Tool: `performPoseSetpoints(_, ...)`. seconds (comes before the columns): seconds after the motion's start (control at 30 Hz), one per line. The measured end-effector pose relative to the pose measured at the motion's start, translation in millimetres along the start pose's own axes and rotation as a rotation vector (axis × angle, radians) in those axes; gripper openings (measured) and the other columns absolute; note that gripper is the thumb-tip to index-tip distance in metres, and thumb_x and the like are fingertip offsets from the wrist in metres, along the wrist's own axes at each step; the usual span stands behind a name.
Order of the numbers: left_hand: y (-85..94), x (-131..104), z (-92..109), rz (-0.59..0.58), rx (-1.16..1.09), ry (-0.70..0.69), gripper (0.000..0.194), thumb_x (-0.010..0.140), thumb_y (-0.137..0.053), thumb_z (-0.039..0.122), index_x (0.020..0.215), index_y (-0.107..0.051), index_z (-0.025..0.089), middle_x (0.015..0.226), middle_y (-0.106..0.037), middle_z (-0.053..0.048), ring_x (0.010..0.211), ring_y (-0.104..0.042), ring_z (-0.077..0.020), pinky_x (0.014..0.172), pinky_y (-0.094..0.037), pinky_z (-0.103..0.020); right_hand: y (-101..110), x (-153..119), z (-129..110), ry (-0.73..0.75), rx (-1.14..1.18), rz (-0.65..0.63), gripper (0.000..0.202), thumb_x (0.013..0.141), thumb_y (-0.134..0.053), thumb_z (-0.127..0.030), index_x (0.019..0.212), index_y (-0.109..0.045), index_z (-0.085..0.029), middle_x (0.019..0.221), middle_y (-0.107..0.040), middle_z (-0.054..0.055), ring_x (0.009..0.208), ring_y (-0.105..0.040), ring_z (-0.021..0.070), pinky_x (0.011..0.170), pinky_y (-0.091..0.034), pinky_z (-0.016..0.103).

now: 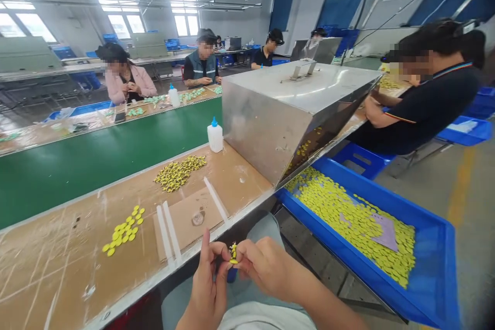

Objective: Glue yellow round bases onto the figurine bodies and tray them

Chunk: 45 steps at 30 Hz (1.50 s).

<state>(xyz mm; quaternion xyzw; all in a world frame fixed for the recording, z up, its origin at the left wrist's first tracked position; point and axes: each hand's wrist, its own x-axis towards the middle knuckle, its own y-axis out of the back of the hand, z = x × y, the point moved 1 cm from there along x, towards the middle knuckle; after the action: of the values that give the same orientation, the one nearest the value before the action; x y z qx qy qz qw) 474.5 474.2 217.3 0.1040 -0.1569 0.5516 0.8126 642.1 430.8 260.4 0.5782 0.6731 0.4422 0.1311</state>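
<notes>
Pinched from both sides: through the head camera I see the fingertips of the left hand and the right hand drawn together on a small yellow-and-black figurine, held upright just off the near edge of the worktable. One left finger stands raised, clear of the piece. A round yellow foot shows at its bottom, though I cannot tell whether it is joined on.

I judge it very light and stiff, probably plastic, with thin parts that could snap or slip under hard pressure. I would take it by the thicker body and the foot's rim, with pads only.

Just beyond lies a taped cardboard sheet; to its left, loose yellow discs. Near right, a blue tray carries many more discs around a purple sheet. Farther in, I find a heap of black-and-yellow pieces, a blue-capped squeeze bottle and a metal hood. A green conveyor belt runs beyond them, with seated co-workers at the far bench.
</notes>
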Motion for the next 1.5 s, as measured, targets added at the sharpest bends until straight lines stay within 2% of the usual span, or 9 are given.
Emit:
performPoseSetpoints(0.13, -7.8, 21, -13, 0.05, 0.013, 0.087, 0.06, 0.105, -0.042, 0.026, 0.16, -0.021, 0.038, 0.09, -0.054, -0.002, 0.082, -0.056, -0.0148, 0.076, -0.053, -0.025, 4, 17, 29, 0.025, 0.046, 0.048, 0.033, 0.113, -0.029, -0.036, 0.106, -0.055, -0.017, 0.076, -0.072, 0.001, 0.057, -0.065, 0.018, 0.053, -0.034, 0.029)
performPoseSetpoints(0.27, 5.4, 46, -19, 0.163, 0.067, 0.085, 0.066, 0.102, -0.052, 0.028, 0.161, -0.023, 0.034, 0.091, -0.059, -0.002, 0.087, -0.059, -0.0168, 0.088, -0.053, -0.032, -4, 45, 53, 0.087, 0.198, 0.208, 0.032, 0.11, -0.045, -0.047, 0.101, -0.059, -0.019, 0.077, -0.071, 0.002, 0.062, -0.069, 0.0177, 0.054, -0.043, 0.025)
performPoseSetpoints(0.4, 25.9, 59, -15, 0.238, 0.055, 0.061, 0.067, 0.101, -0.054, 0.027, 0.16, -0.025, 0.035, 0.087, -0.06, -0.001, 0.082, -0.06, -0.0162, 0.086, -0.054, -0.032, -19, 75, 60, -0.054, 0.713, 0.284, 0.057, 0.086, -0.08, -0.06, 0.12, -0.055, -0.022, 0.09, -0.074, 0.005, 0.072, -0.072, 0.0193, 0.07, -0.055, 0.026)
performPoseSetpoints(0.47, 35.6, 57, -12, 0.188, 0.086, 0.02, 0.065, 0.102, -0.051, 0.025, 0.16, -0.024, 0.035, 0.089, -0.06, -0.002, 0.083, -0.06, -0.0164, 0.085, -0.054, -0.033, -28, 90, 60, -0.244, 1.06, 0.158, 0.062, 0.086, -0.077, -0.065, 0.122, -0.055, -0.02, 0.083, -0.072, 0.004, 0.065, -0.07, 0.0184, 0.063, -0.055, 0.026)
performPoseSetpoints(0.63, 50.2, 33, -2, 0.095, 0.203, 0.065, 0.07, 0.103, -0.043, 0.02, 0.163, -0.008, 0.031, 0.102, -0.059, -0.008, 0.094, -0.06, -0.0194, 0.089, -0.053, -0.039, -44, 122, 57, -0.543, 1.408, -0.448, 0.054, 0.08, -0.084, -0.064, 0.085, -0.068, -0.013, 0.069, -0.065, 0.004, 0.056, -0.06, 0.0119, 0.052, -0.049, 0.019)
performPoseSetpoints(0.8, 47.8, 4, 14, 0.262, 0.334, 0.119, 0.071, 0.102, -0.046, 0.019, 0.163, -0.011, 0.029, 0.102, -0.061, -0.009, 0.095, -0.059, -0.0197, 0.091, -0.052, -0.04, -53, 133, 47, -0.651, 1.371, -0.728, 0.054, 0.067, -0.094, -0.06, 0.078, -0.071, -0.012, 0.06, -0.063, 0.003, 0.05, -0.056, 0.0106, 0.046, -0.046, 0.018)
performPoseSetpoints(1.13, 20.9, -55, 53, 0.996, 0.339, 0.006, 0.078, 0.086, -0.077, 0.033, 0.155, -0.039, 0.036, 0.111, -0.07, -0.008, 0.09, -0.069, -0.018, 0.078, -0.06, -0.031, -77, 121, -22, -0.508, 1.381, -0.758, 0.038, 0.07, -0.095, -0.049, 0.08, -0.08, -0.015, 0.061, -0.067, 0.005, 0.052, -0.062, 0.0127, 0.052, -0.055, 0.019)
performPoseSetpoints(1.3, 18.2, -87, 66, 1.155, 0.403, 0.003, 0.064, 0.08, -0.083, 0.021, 0.139, -0.061, 0.033, 0.104, -0.08, -0.006, 0.081, -0.076, -0.0183, 0.076, -0.065, -0.031, -82, 105, -56, -0.267, 1.399, -0.689, 0.016, 0.079, -0.09, -0.035, 0.084, -0.083, -0.021, 0.072, -0.07, 0.005, 0.058, -0.066, 0.0141, 0.054, -0.056, 0.019)
performPoseSetpoints(1.5, 22.1, -106, 79, 1.243, 0.426, -0.031, 0.052, 0.079, -0.082, 0.014, 0.128, -0.07, 0.028, 0.091, -0.082, -0.003, 0.081, -0.079, -0.02, 0.083, -0.066, -0.033, -86, 93, -78, -0.183, 1.365, -0.71, 0.01, 0.084, -0.085, -0.031, 0.084, -0.083, -0.021, 0.073, -0.068, 0.006, 0.06, -0.065, 0.0143, 0.056, -0.056, 0.02)
